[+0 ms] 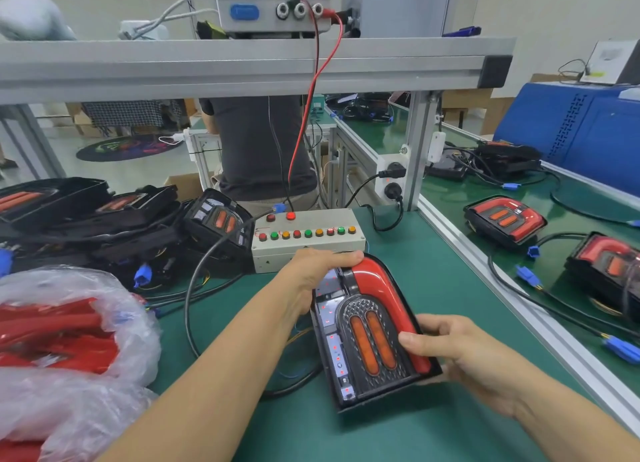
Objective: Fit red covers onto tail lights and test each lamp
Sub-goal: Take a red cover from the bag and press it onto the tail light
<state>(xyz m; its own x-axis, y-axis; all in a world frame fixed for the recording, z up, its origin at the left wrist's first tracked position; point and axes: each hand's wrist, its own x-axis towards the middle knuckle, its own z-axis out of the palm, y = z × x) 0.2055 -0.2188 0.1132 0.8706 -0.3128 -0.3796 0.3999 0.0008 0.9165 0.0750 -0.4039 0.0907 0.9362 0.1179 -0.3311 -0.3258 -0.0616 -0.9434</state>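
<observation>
Both hands, left hand (313, 271) and right hand (460, 352), hold the tail light (367, 333) on its red cover (382, 288).

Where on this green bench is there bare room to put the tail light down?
Bare mat lies nearest you, between the forearms, and to the right of the tail light up to the aluminium rail. Left is crowded: the bag of red covers, stacked lamp housings and cables. The button box blocks the back.

A glossy red plastic cover (381, 288) sits on a black plastic tail light (367, 340) with a textured honeycomb face, on a matt green bench mat (311, 427), beside crinkled clear plastic bags (69, 340) and brushed aluminium framing (242, 67).
</observation>
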